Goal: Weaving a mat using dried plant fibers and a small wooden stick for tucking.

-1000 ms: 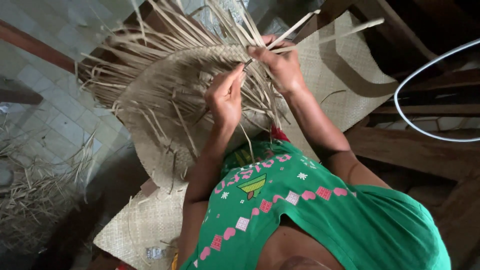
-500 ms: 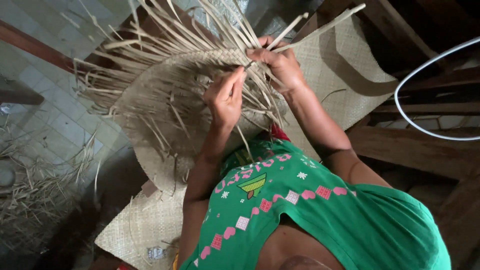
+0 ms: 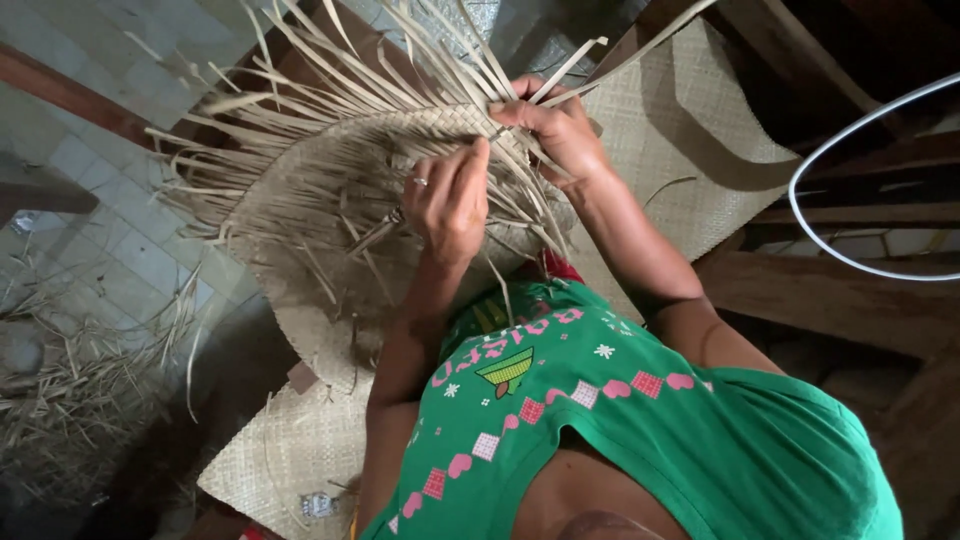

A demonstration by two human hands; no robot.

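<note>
At the bottom of the frame, nearest the camera, a green shirt with pink and white shapes fills the lower right. From it two bare forearms rise toward the middle of the picture. Left of centre, the left hand, a ring on one finger, lies curled on the woven straw piece, its fingertips pinched together on a few loose strips near the plaited edge. Just up and right of it, the right hand is closed on the same plaited edge at upper centre, fingers clamped on strips that stick out to the upper right. The woven straw piece is rounded and pale, held tilted in front of the chest, between the hands and the floor, with loose strips fanning out from its upper rim toward the top left. Beneath it, a flat woven mat shows at lower centre and again at upper right. Farther off, a heap of dry straw lies on the tiled floor at the left, and a white hoop curves along the right edge over dark wooden beams.
</note>
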